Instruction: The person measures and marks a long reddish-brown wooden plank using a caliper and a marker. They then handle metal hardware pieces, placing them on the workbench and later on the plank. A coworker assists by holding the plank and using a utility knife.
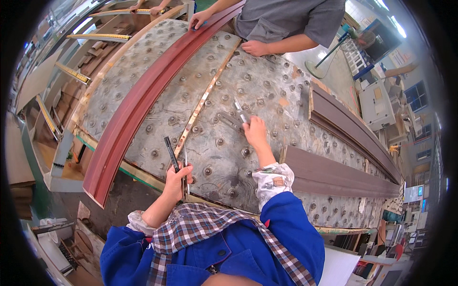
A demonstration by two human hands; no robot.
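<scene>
My left hand [178, 180] grips a black marker-like pen [170, 152] together with a thin metal tool [186, 164] whose kind I cannot tell. It is at the near edge of the metal-topped workbench [214, 153], which is covered with rounded studs. My right hand [256, 133] reaches over the bench with its fingers around a silver knife-like tool [240, 110], the pointed end facing away from me. Beside that tool, a flat grey slotted metal piece [229, 121] lies on the bench. A narrow, stained wooden strip [200, 107] runs away from my left hand.
A long reddish moulding [143, 93] crosses the bench on the left, overhanging the near edge. Two brown profile boards, one nearer [332, 173] and one farther [350, 132], lie right. Across the bench, a person in grey [286, 21] touches the reddish moulding. A slatted rack [96, 46] stands left.
</scene>
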